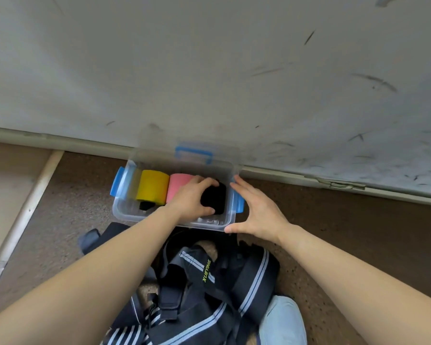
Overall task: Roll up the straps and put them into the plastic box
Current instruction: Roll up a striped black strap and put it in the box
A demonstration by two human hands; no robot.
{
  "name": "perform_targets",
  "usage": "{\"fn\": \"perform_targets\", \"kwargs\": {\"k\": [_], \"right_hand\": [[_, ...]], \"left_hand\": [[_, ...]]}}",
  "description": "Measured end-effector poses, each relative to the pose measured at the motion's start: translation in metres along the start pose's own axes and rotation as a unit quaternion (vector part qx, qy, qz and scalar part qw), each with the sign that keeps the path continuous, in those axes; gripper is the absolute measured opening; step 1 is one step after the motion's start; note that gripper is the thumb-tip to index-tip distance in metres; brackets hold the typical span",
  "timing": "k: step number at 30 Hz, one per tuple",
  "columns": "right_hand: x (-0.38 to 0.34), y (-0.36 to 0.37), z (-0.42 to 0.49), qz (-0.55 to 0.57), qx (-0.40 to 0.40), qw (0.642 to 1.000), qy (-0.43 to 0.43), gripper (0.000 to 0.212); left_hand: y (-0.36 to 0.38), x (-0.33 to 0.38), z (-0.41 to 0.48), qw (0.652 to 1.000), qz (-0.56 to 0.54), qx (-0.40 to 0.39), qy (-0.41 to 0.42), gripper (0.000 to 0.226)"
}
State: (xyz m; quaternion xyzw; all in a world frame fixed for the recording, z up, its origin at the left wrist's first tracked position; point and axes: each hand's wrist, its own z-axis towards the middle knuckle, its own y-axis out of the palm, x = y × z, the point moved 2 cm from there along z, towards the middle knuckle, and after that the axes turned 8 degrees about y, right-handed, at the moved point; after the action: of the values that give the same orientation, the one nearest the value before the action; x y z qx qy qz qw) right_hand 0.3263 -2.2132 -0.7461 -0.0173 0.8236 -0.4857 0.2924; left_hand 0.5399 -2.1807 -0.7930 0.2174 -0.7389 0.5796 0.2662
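A clear plastic box (125,210) with blue latches stands on the floor against the wall, its lid leaning back. Inside lie a yellow roll (152,186), a pink roll (178,183) and a small black piece (145,205). My left hand (189,197) reaches into the box and grips a black rolled strap (214,199) at the box's right end. My right hand (256,210) rests with fingers spread against the box's right outer wall and front corner. A heap of loose dark straps with pale stripes (197,290) lies in front of the box.
A scuffed white wall (209,70) rises right behind the box. Brown carpet (346,232) spreads to the right. A pale board and trim strip (23,207) run along the left. A knee in light blue fabric (283,319) shows at the bottom.
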Motion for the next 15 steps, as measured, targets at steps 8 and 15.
{"fn": "perform_targets", "kwargs": {"k": [8,15], "right_hand": [[-0.002,-0.001,-0.003,0.005,-0.014,1.000,0.012,0.120],[-0.001,-0.001,-0.002,0.014,-0.026,0.999,0.014,0.120]], "left_hand": [[0.002,-0.003,0.009,0.997,0.075,0.006,0.023,0.044],[0.002,0.001,0.012,0.987,0.137,0.084,0.019,0.046]]}}
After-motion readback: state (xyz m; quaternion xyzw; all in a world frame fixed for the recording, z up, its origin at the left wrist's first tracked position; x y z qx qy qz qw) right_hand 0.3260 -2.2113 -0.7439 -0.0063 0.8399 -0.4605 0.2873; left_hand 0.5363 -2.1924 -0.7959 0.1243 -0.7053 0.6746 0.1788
